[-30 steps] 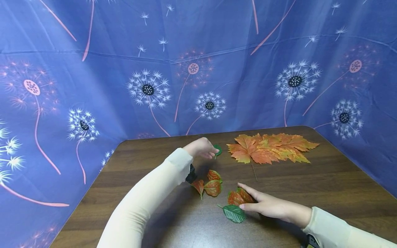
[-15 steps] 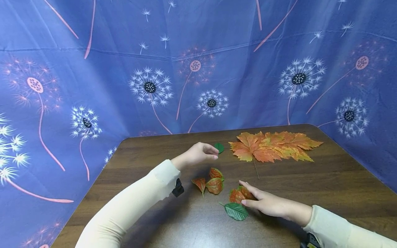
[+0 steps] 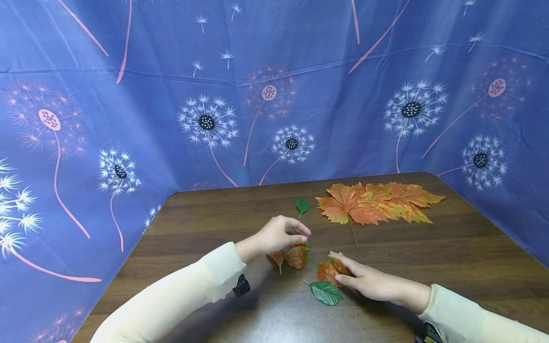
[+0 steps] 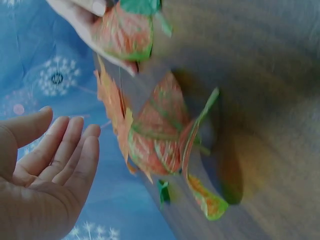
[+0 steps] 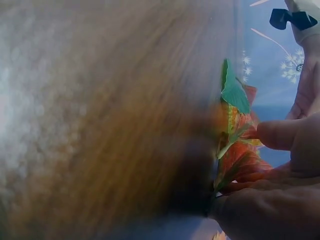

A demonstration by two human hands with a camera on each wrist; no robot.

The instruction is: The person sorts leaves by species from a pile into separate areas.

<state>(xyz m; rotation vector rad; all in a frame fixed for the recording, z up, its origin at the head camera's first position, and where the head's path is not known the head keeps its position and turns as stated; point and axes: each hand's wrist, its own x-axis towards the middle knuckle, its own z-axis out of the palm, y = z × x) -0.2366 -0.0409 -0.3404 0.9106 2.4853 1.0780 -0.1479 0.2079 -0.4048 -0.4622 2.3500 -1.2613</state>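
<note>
In the head view my left hand (image 3: 274, 236) hovers with loosely spread fingers above several red leaves edged in green (image 3: 297, 257), partly covering them. Its palm and fingers hold nothing in the left wrist view, where those curled leaves (image 4: 157, 130) appear beside the fingertips. My right hand (image 3: 369, 282) rests, fingers extended, at a second group of red leaves (image 3: 326, 273), its thumb touching them. Part of this group is hidden under the hand. A serrated green leaf (image 3: 327, 293) lies just in front, near the right thumb.
A small round green leaf (image 3: 302, 205) lies farther back on the brown wooden table (image 3: 206, 209). Large orange maple leaves (image 3: 377, 204) overlap at the back right, one stem pointing forward. A blue dandelion-print cloth (image 3: 240, 109) hangs behind and to the left of the table.
My left hand has let go of the small green leaf at the back and come forward over the red leaves, its fingers opening. The right hand has stayed in place.
</note>
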